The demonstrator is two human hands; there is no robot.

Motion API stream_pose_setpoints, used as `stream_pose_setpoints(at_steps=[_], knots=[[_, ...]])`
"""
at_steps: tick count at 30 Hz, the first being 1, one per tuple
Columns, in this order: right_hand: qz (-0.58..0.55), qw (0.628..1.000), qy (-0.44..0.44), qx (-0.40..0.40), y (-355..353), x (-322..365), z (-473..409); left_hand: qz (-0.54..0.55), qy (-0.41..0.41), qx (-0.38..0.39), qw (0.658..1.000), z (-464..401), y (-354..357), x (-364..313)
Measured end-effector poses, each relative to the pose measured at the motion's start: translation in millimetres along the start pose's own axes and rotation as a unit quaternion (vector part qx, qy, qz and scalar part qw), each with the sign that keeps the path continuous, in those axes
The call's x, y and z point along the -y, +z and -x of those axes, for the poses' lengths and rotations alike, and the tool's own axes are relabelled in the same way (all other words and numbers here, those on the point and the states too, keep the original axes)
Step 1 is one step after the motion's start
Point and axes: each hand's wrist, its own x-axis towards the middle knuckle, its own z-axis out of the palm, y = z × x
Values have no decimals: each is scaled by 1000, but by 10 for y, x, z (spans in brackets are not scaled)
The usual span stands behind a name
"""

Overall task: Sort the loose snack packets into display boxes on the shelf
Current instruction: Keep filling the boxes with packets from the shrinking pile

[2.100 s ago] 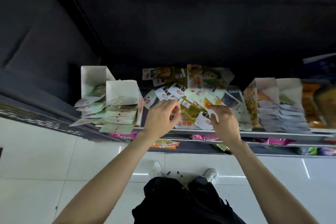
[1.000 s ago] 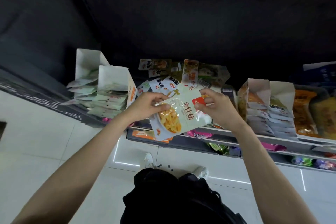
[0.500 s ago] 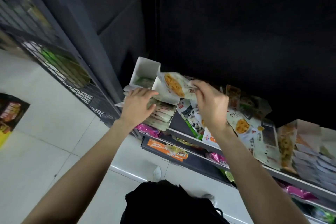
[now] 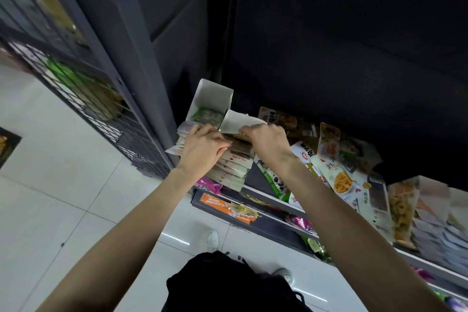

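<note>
Packet tucked into box on shelf
A packet [image 4: 236, 140] is pinched by the right hand [image 4: 267, 143] and left hand [image 4: 202, 151] over the box [image 4: 238, 121]; loose packets [image 4: 339, 180] are seen at 3 o'clock

The yellow-printed packet is now tucked into the front display box [image 4: 234, 159] under both hands

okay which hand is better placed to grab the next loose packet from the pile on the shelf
Probably the right hand: the loose packets lie just beside its wrist, while the left hand rests on the stack in the display box, farther away.
</note>
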Motion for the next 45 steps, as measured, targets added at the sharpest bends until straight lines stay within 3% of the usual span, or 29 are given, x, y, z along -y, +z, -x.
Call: stream_pose_setpoints(at_steps=[7, 10, 13, 15, 18, 21, 25, 28, 29, 33, 37, 41, 43, 45], knots=[[-43, 999, 23, 16, 134, -10, -131, -33, -12, -8, 999, -63, 24, -24], [-131, 988, 33, -74, 176, -121, 64, 8, -22, -38, 999, -56, -30, -146], [-274, 932, 87, -221, 216, -262, 479, 97, -11, -99, 990, -70, -187, -513], [-322, 904, 133, -248, 326, -404, 881, 159, 9, -130, 979, -93, -262, -879], [-352, 879, 219, -233, 633, -678, 1559, 260, 37, -116, 958, -130, -180, -1461], [-319, 874, 313, -191, 958, -1021, 2153, 303, 26, -12, 953, -184, 158, -1966], [-289, 874, 382, -80, 1309, -1425, 2610, 311, -82, 168, 932, -295, 778, -2443], [-287, 891, 353, 14, 1441, -1611, 2686, 365, -227, 241, 870, -442, 1134, -2682], [-288, 893, 342, 45, 1465, -1658, 2667, 378, -269, 246, 851, -492, 1230, -2741], [-301, 895, 301, 134, 1548, -1724, 2598, 368, -365, 214, 828, -643, 1479, -2960], [-284, 902, 289, 152, 1629, -1684, 2640, 316, -438, 188, 820, -747, 1565, -3080], [-293, 901, 275, 161, 1632, -1741, 2638, 335, -452, 181, 806, -785, 1530, -3089], [-302, 897, 265, 181, 1621, -1774, 2648, 388, -452, 181, 782, -720, 1460, -3042], [-339, 882, 270, 186, 1588, -1809, 2649, 460, -471, 160, 735, -623, 1315, -2970]])
